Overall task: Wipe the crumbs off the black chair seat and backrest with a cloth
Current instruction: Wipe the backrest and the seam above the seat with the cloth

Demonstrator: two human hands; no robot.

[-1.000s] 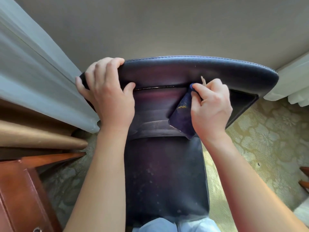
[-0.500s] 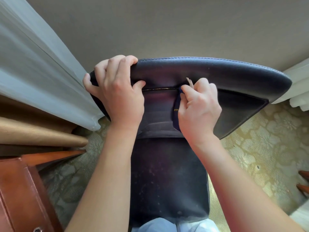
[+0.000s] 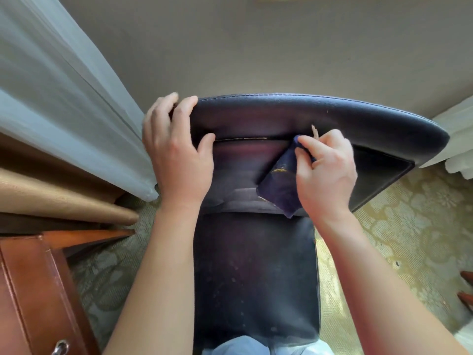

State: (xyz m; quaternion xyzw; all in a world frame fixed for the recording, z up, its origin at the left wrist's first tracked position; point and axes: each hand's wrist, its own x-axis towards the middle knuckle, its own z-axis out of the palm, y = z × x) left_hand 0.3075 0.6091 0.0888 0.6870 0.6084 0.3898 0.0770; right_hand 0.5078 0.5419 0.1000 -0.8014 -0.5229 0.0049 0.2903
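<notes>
A black chair stands right in front of me, its padded backrest [image 3: 320, 116] curving across the middle and its seat [image 3: 256, 278] below, speckled with pale crumbs. My left hand [image 3: 176, 155] grips the backrest's left top corner, fingers curled over the edge. Pressed against the backrest's inner face, right of centre, my right hand [image 3: 325, 172] pinches a dark blue cloth [image 3: 279, 185]. The cloth hangs down toward the seat's back edge. A small tan sliver [image 3: 314, 131] sticks up by my right fingertips.
A pale curtain [image 3: 64, 111] hangs at the left against a beige wall [image 3: 256, 47]. A reddish wooden cabinet [image 3: 30, 290] stands at the lower left. Patterned carpet [image 3: 409, 226] lies on both sides of the chair. White fabric [image 3: 458, 139] shows at the right edge.
My right hand slid left along the backrest with the cloth bunched up, then came back to the right, and the cloth hangs spread again. My left hand kept its grip on the corner.
</notes>
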